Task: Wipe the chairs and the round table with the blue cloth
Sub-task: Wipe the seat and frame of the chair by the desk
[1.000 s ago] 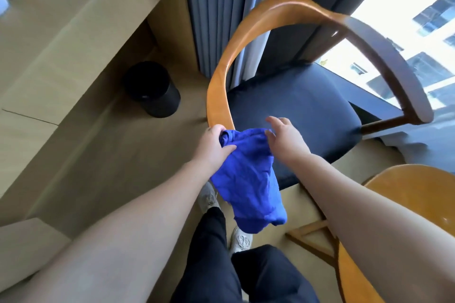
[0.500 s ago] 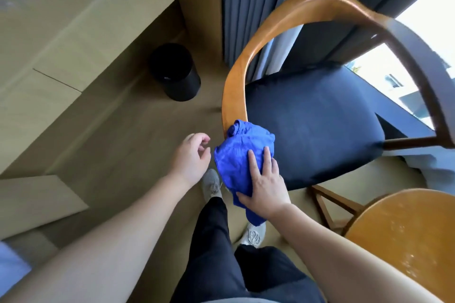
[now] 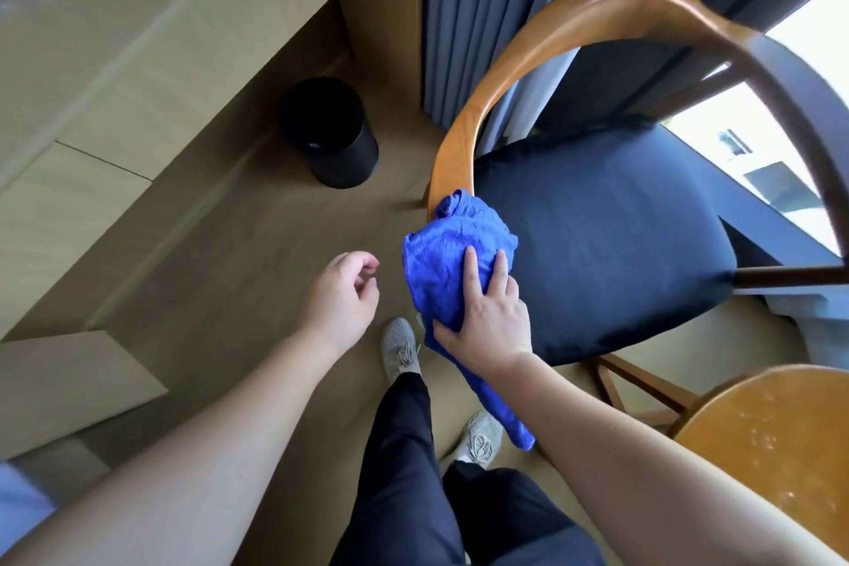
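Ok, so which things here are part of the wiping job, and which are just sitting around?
Part of the job:
- bright blue cloth, pressed by the right hand
- curved wooden chair with the dark seat
- round orange-brown wooden table
- left hand, holding nothing

Just sitting around:
- black cylindrical bin
- blue-grey curtain
- pale wooden desk

Blue cloth (image 3: 452, 253): we are seeing it bunched over the near end of the chair's wooden arm rail, and our right hand (image 3: 489, 326) is pressing on it with flat fingers; one tail is hanging down below the hand.

Chair (image 3: 597, 234): it is standing with its dark blue seat facing us, and a curved wooden rail is arching around it.

Round table (image 3: 772, 441): its orange-brown top is showing only partly, just beside the chair.
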`<state>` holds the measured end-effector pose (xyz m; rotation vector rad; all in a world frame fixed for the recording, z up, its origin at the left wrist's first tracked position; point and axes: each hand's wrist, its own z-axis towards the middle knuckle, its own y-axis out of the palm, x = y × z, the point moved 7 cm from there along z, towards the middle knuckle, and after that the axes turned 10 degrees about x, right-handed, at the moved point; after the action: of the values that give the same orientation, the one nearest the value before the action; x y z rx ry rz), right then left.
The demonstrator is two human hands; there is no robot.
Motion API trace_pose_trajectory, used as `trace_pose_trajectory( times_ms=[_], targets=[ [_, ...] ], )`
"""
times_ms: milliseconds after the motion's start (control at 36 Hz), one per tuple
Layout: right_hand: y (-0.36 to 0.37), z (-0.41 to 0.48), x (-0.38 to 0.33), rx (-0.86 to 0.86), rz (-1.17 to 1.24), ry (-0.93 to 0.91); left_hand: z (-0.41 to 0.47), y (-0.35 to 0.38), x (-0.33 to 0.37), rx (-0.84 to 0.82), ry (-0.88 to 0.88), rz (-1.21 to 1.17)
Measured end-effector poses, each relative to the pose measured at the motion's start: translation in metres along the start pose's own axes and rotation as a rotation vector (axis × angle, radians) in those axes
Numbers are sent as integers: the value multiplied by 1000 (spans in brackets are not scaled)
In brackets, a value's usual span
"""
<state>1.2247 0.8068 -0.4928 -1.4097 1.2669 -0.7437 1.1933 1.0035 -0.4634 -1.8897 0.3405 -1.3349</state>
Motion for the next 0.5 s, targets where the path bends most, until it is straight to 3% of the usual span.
trace_pose_trajectory(
  times_ms=[500],
  targets=[
    [-18, 111, -30, 16, -32, 133, 66, -5, -16, -73, 43, 0]
  ],
)
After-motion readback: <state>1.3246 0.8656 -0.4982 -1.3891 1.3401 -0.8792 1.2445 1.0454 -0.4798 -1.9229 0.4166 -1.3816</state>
